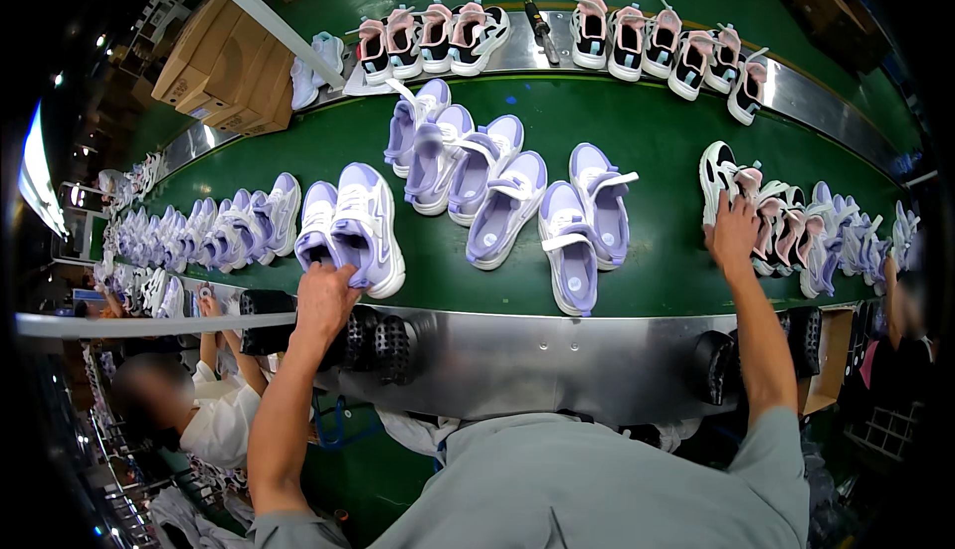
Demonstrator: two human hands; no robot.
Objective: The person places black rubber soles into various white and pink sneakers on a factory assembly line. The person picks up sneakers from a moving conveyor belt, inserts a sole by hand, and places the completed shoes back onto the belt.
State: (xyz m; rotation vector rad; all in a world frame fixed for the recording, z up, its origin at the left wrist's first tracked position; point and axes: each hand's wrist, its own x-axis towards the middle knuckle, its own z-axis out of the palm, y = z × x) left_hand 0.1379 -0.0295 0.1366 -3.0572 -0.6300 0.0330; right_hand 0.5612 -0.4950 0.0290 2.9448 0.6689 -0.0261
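Note:
My left hand (326,302) is closed on the heels of a pair of lavender and white sneakers (366,219), toes pointing away from me, on the green conveyor belt (438,290). Over at the right, my right hand (733,233) has its fingers on a black, white and pink sneaker (712,176); the exact grip is partly hidden. More black and pink sneakers (786,236) sit beside that hand. Between my hands lie several loose lavender sneakers (507,209), and a separate lavender pair (569,261) with open straps is nearest the front edge.
Lavender sneakers (229,231) line the belt's left; others (846,226) stand right. Black and pink sneakers (436,37) and a dark-handled tool (539,30) rest on the far metal ledge. Cardboard boxes (224,62) stand far left. Co-workers (219,405) are at both sides. Black textured objects (393,348) hang below the front edge.

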